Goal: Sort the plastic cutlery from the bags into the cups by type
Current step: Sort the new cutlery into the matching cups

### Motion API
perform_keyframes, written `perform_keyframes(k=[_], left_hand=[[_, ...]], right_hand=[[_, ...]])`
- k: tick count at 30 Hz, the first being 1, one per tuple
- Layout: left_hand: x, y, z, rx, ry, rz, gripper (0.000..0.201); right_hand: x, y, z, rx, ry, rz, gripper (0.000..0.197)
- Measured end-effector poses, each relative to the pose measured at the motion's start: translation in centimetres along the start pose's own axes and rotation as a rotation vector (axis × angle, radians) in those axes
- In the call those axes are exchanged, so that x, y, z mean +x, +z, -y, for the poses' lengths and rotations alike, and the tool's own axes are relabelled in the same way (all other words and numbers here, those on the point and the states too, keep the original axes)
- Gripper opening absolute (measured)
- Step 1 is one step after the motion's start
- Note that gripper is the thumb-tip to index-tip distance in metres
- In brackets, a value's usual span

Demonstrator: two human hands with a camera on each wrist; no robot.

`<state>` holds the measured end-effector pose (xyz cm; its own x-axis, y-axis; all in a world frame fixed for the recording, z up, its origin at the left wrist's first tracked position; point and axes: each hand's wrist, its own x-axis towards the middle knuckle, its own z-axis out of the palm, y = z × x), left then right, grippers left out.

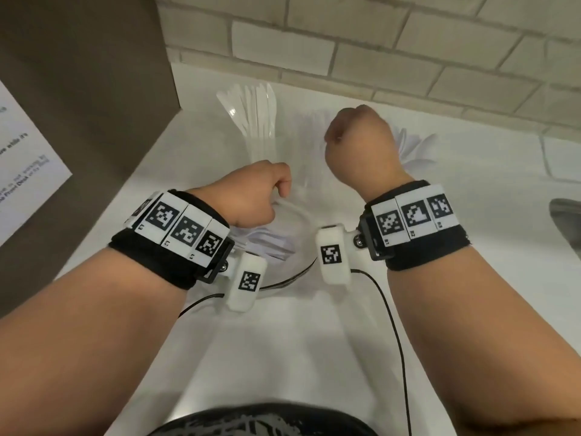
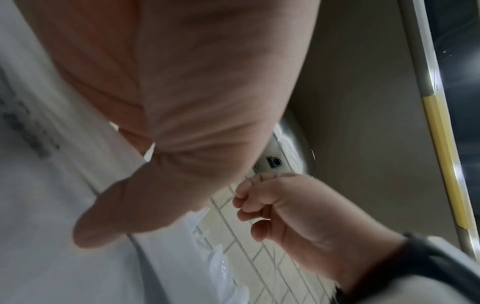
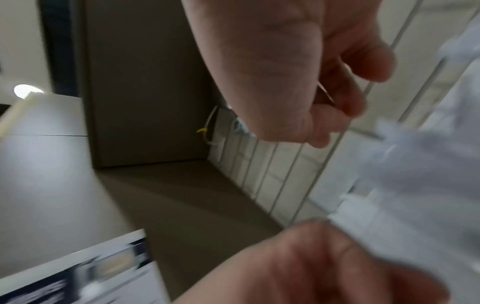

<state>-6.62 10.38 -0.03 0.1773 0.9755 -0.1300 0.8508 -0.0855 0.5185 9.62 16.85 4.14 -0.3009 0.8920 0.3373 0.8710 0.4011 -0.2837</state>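
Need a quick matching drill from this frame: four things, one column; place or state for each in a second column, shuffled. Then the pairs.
1. white knives
2. left hand
3. right hand
4. printed sheet

A. raised in a fist, further from the camera
B. on the brown panel at far left
C. upright in a clear cup near the tiled wall
D. gripping clear plastic, nearer the camera

Pairs: 1-C, 2-D, 3-A, 4-B

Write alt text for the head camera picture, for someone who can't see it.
Two bare hands work over a white counter: the left hand grips a clear plastic bag of white cutlery, while the right hand is raised in a fist above the cups. A clear cup of white knives stands behind, by a tiled wall.
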Motion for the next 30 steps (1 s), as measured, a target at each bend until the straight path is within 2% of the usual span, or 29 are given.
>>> perform_keyframes(k=[3, 5, 7, 8, 10, 11, 14, 19, 24, 27, 30], left_hand=[[-1.2, -1.0, 1.2, 0.042, 0.025, 0.022, 0.038], [-2.1, -1.4, 2.2, 0.098, -0.025, 0.062, 0.037], [-3.1, -1.5, 2.8, 0.192, -0.111, 0.113, 0.031], [-3.4, -1.3, 3.4, 0.254, -0.182, 0.152, 0.044], [-4.1, -1.0, 4.3, 0.333, -0.299, 0.250, 0.086], [-4.4, -0.9, 4.6, 0.345, -0.324, 0.275, 0.099], [-4.9, -0.4, 5.3, 0.296, -0.318, 0.342, 0.115], [-4.9, 0.9, 6.1, 0.202, -0.256, 0.341, 0.122], [-5.3, 0.6, 5.3, 0.174, -0.246, 0.319, 0.124], [-5.3, 0.6, 5.1, 0.075, -0.210, 0.248, 0.117], [-5.4, 0.4, 5.2, 0.028, -0.203, 0.222, 0.110]], right_hand=[[-2.7, -0.1, 4.1, 0.034, -0.167, 0.279, 0.018], [-4.5, 0.8, 5.7, 0.013, -0.284, 0.486, 0.022], [-5.6, 2.5, 6.2, -0.087, -0.360, 0.622, 0.023], [-6.0, 3.3, 6.2, -0.130, -0.361, 0.675, 0.025], [-6.6, 4.4, 5.8, -0.179, -0.317, 0.780, 0.038], [-6.7, 4.7, 5.6, -0.199, -0.305, 0.817, 0.044], [-7.1, 5.2, 5.1, -0.223, -0.312, 0.840, 0.056], [-7.3, 6.0, 5.2, -0.102, -0.182, 0.719, 0.077], [-6.9, 5.4, 5.3, -0.212, -0.235, 0.786, 0.064], [-6.5, 5.8, 5.1, -0.268, -0.205, 0.783, 0.062], [-5.9, 5.6, 4.9, -0.207, -0.174, 0.830, 0.055]])
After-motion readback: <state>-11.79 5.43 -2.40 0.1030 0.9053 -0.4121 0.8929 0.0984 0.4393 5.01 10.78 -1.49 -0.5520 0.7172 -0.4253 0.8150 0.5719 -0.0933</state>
